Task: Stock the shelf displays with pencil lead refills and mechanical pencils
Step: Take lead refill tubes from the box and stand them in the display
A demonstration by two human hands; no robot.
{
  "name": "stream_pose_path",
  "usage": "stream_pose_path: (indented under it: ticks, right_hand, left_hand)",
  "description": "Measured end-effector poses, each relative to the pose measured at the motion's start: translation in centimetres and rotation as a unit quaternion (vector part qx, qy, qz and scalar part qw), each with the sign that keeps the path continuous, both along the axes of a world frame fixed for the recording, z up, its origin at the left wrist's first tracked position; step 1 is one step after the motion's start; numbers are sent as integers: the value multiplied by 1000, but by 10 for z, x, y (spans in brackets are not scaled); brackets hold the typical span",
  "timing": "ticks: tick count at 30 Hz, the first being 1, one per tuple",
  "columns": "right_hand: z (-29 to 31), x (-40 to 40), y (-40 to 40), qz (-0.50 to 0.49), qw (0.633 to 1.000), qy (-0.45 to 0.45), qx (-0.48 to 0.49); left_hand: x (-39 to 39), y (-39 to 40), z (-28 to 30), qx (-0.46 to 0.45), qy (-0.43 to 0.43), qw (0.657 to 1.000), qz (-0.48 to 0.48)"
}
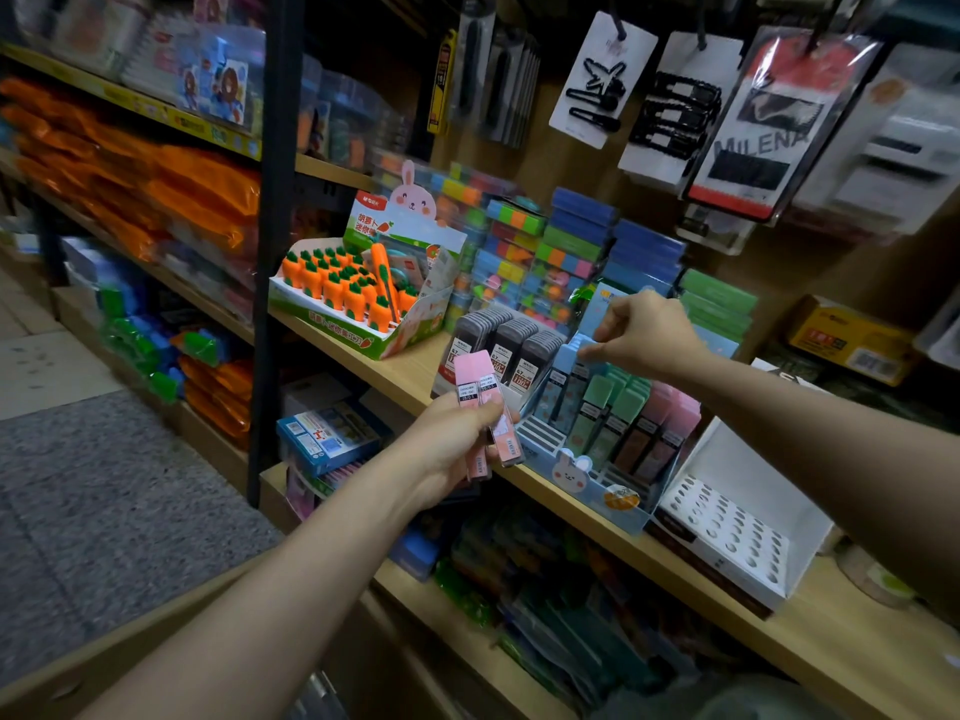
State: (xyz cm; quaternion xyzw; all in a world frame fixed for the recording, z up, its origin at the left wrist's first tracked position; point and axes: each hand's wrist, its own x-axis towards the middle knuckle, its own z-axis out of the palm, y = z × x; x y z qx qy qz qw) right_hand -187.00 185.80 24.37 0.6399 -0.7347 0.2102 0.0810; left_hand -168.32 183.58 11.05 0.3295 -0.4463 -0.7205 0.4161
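Left hand point(457, 439) gripping pink lead refills point(485, 402), right hand point(644, 332) pinching blue refill point(574, 350), carrot display point(358, 288) beside.

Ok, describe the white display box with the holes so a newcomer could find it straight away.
Start at the light wooden shelf at waist height and follow it right, past the pale blue rabbit-printed lead refill display. Beside it sits the white cardboard display box. Unlike its full neighbours, its sloping top shows only rows of empty round holes.

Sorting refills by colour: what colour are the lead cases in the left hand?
Pink, with white labels; the lead cases in the left hand show in the head view.
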Motion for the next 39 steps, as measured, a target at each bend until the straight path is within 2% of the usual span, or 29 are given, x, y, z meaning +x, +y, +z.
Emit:
stream_pose_path:
  ticks: [5, 9, 18, 20, 23, 25, 27, 29, 32, 34, 36, 39]
  right_hand:
    - [-11, -3, 3, 12, 1000, -16, -24]
    - [-19, -6, 4, -10, 999, -31, 3]
    - [-12, -2, 5, -31, 998, 42, 23]
    - [-14, 0, 10, -33, 998, 50, -7]
    - [-16, 15, 26, 2, 993, -29, -115]
    - [-21, 30, 41, 70, 986, -128, -78]
    - [-28, 42, 52, 108, 979, -172, -11]
    - [-30, 44, 62, 117, 971, -207, 10]
    - [-17, 26, 80, 108, 958, -263, -37]
    - [-6, 4, 97, 87, 949, -294, -81]
    - [-2, -20, 114, 60, 956, -266, -104]
    - [-10, -41, 134, 7, 982, -155, -110]
  left_hand:
    - [0, 2, 1, -7, 5, 1000, -2]
    - [1, 5, 2, -18, 1, 1000, -12]
    - [3, 9, 3, -70, 8, 997, -33]
    - [4, 13, 4, -80, 6, 996, -39]
    - [4, 16, 4, -107, -8, 993, -52]
    - [5, 19, 7, -130, -18, 989, -75]
    - [3, 24, 11, -155, -22, 983, -92]
    - [-1, 30, 15, -177, -17, 978, -105]
    - [-7, 36, 18, -168, -8, 979, -111]
    - [-8, 38, 22, -130, 0, 984, -124]
    - [-9, 41, 25, -94, 12, 987, -133]
    - [-15, 46, 23, -98, -12, 987, -130]
